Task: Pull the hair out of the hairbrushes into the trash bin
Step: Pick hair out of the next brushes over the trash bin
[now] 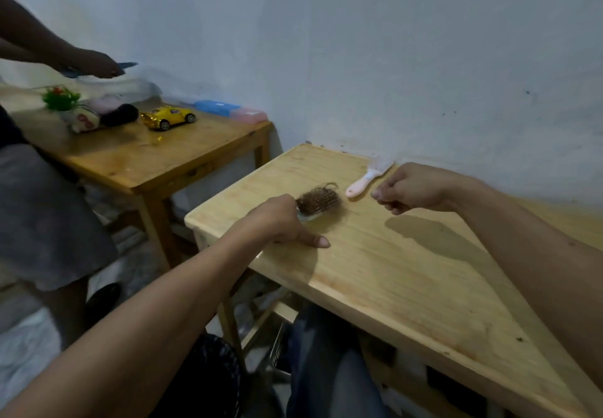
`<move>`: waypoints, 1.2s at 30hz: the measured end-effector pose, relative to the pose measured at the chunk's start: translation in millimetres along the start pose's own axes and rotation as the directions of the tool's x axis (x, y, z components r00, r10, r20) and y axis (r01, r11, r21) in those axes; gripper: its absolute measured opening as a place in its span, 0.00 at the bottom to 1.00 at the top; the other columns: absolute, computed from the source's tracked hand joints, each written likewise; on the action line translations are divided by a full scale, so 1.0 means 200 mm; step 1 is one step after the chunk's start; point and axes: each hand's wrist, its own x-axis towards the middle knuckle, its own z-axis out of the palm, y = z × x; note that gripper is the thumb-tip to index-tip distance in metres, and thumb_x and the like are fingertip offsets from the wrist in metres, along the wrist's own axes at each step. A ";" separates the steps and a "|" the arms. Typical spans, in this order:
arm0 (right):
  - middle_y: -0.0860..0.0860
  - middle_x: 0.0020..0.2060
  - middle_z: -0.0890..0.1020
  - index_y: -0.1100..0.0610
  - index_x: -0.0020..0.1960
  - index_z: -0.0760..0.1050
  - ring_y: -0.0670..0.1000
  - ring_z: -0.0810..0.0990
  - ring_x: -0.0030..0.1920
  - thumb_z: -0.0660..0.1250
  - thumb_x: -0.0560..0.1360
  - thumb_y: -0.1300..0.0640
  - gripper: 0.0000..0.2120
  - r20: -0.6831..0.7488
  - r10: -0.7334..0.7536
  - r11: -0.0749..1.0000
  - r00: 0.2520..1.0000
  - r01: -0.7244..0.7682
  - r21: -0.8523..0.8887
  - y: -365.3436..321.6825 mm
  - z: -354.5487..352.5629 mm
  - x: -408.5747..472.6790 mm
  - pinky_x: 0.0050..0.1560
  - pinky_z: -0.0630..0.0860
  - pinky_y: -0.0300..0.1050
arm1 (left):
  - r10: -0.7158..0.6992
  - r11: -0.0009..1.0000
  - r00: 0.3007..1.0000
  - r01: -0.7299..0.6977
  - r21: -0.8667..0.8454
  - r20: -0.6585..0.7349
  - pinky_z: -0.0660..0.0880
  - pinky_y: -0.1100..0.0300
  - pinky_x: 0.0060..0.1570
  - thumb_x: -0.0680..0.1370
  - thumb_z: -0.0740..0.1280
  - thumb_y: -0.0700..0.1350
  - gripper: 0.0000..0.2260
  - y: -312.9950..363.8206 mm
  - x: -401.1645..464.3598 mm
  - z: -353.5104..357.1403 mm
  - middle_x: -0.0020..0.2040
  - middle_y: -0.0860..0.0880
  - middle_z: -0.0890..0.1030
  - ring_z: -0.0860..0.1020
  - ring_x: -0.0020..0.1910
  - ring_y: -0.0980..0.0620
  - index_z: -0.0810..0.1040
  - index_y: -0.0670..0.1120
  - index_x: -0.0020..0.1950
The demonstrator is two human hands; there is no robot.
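Left hand (pixel 277 221): fingers closing on hair-filled hairbrush (pixel 318 202) — lying on bench (pixel 408 270).
Right hand (pixel 414 189): hovering, fingers curling together, empty.
Pink hairbrush (pixel 368 177): resting just beyond — near wall.

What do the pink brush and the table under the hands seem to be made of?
The pink brush looks like moulded plastic: smooth, even pastel colour, slight sheen. The table looks like light wood, perhaps pine, with visible grain lines and a smooth, faintly glossy finish.
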 end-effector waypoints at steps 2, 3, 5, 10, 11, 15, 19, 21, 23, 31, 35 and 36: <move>0.53 0.36 0.80 0.63 0.41 0.82 0.49 0.78 0.36 0.69 0.81 0.62 0.11 0.125 -0.044 0.999 0.991 0.040 0.034 -0.11 0.05 -0.08 0.40 0.80 0.40 | 0.031 0.999 0.999 -0.031 0.008 0.014 0.76 0.54 0.48 0.61 0.78 0.69 0.44 -0.01 0.00 -0.01 0.52 0.49 0.78 0.77 0.51 0.48 0.74 0.43 0.67; 0.54 0.38 0.81 0.64 0.43 0.82 0.49 0.78 0.38 0.69 0.81 0.61 0.10 0.195 -0.060 0.998 0.979 0.054 0.033 -0.15 0.07 -0.12 0.42 0.80 0.40 | 0.050 0.999 0.999 -0.050 0.013 0.017 0.76 0.54 0.48 0.62 0.78 0.70 0.44 -0.02 0.00 -0.01 0.53 0.49 0.78 0.77 0.51 0.48 0.74 0.43 0.67; 0.55 0.40 0.82 0.64 0.45 0.83 0.48 0.80 0.39 0.69 0.80 0.60 0.08 0.347 -0.084 0.996 0.934 0.075 0.038 -0.21 0.14 -0.19 0.44 0.80 0.40 | 0.085 0.996 0.996 -0.085 0.030 0.015 0.76 0.54 0.47 0.63 0.77 0.70 0.41 -0.03 -0.01 -0.01 0.51 0.49 0.79 0.78 0.50 0.48 0.76 0.43 0.64; 0.52 0.40 0.85 0.59 0.49 0.85 0.48 0.83 0.41 0.71 0.79 0.62 0.04 0.549 -0.118 0.986 0.828 0.161 -0.031 -0.31 0.49 -0.29 0.49 0.81 0.45 | 0.171 0.977 0.985 -0.165 0.132 -0.032 0.69 0.58 0.33 0.75 0.73 0.56 0.15 -0.09 -0.01 -0.02 0.39 0.51 0.79 0.75 0.36 0.52 0.72 0.49 0.38; 0.52 0.40 0.86 0.59 0.50 0.85 0.49 0.84 0.42 0.71 0.79 0.62 0.04 0.567 -0.116 0.984 0.815 0.172 -0.045 -0.31 0.58 -0.29 0.49 0.82 0.45 | 0.186 0.971 0.982 -0.179 0.160 -0.030 0.68 0.58 0.32 0.75 0.72 0.55 0.14 -0.11 -0.01 -0.04 0.37 0.51 0.79 0.76 0.36 0.50 0.72 0.49 0.37; 0.53 0.41 0.87 0.61 0.54 0.84 0.46 0.86 0.38 0.71 0.79 0.63 0.06 0.592 -0.078 0.982 0.802 0.165 -0.094 -0.30 0.97 -0.25 0.41 0.81 0.37 | 0.191 0.953 0.981 -0.195 0.233 0.040 0.76 0.54 0.41 0.66 0.74 0.71 0.28 -0.24 -0.02 -0.12 0.43 0.51 0.83 0.81 0.42 0.47 0.81 0.47 0.48; 0.58 0.43 0.87 0.63 0.53 0.83 0.50 0.87 0.38 0.72 0.77 0.64 0.05 0.558 -0.067 0.986 0.827 0.139 -0.088 -0.27 1.34 -0.13 0.41 0.86 0.44 | 0.189 0.966 0.982 -0.188 0.176 0.009 0.77 0.50 0.59 0.59 0.74 0.76 0.45 -0.34 -0.03 -0.11 0.55 0.51 0.83 0.80 0.52 0.47 0.79 0.47 0.65; 0.63 0.47 0.87 0.60 0.50 0.82 0.57 0.88 0.43 0.74 0.75 0.65 0.05 0.546 -0.040 0.988 0.837 0.114 -0.101 -0.26 1.48 -0.04 0.52 0.86 0.56 | 0.202 0.969 0.979 -0.200 0.142 0.000 0.77 0.50 0.59 0.61 0.74 0.74 0.44 -0.36 -0.03 -0.11 0.55 0.51 0.81 0.79 0.53 0.48 0.78 0.46 0.67; 0.63 0.45 0.86 0.60 0.49 0.80 0.58 0.87 0.42 0.74 0.74 0.68 0.07 0.538 -0.032 0.989 0.842 0.103 -0.103 -0.26 1.61 0.04 0.53 0.85 0.58 | 0.225 0.968 0.974 -0.223 0.119 -0.007 0.76 0.52 0.56 0.62 0.74 0.73 0.42 -0.37 -0.02 -0.10 0.54 0.52 0.80 0.78 0.52 0.49 0.77 0.46 0.66; 0.49 0.32 0.82 0.52 0.31 0.78 0.48 0.81 0.34 0.75 0.74 0.64 0.15 0.513 -0.062 0.942 0.856 0.220 -0.253 -0.22 1.89 0.27 0.31 0.74 0.38 | 0.288 0.953 0.957 -0.281 0.118 -0.047 0.74 0.57 0.47 0.63 0.74 0.73 0.40 -0.39 0.03 -0.08 0.49 0.54 0.79 0.76 0.44 0.54 0.78 0.47 0.63; 0.48 0.38 0.84 0.48 0.33 0.76 0.44 0.79 0.37 0.74 0.75 0.58 0.15 0.545 -0.080 0.913 0.835 0.281 -0.296 -0.21 1.97 0.32 0.43 0.75 0.43 | 0.307 0.946 0.951 -0.300 0.118 -0.042 0.76 0.57 0.47 0.62 0.74 0.74 0.36 -0.40 0.05 -0.08 0.47 0.54 0.80 0.77 0.43 0.56 0.79 0.48 0.58; 0.48 0.39 0.82 0.48 0.34 0.75 0.44 0.77 0.38 0.74 0.76 0.58 0.15 0.548 -0.092 0.908 0.831 0.297 -0.297 -0.20 1.98 0.33 0.46 0.75 0.44 | 0.311 0.945 0.949 -0.305 0.119 -0.043 0.76 0.58 0.45 0.62 0.75 0.73 0.34 -0.40 0.06 -0.08 0.46 0.55 0.80 0.77 0.42 0.56 0.79 0.49 0.56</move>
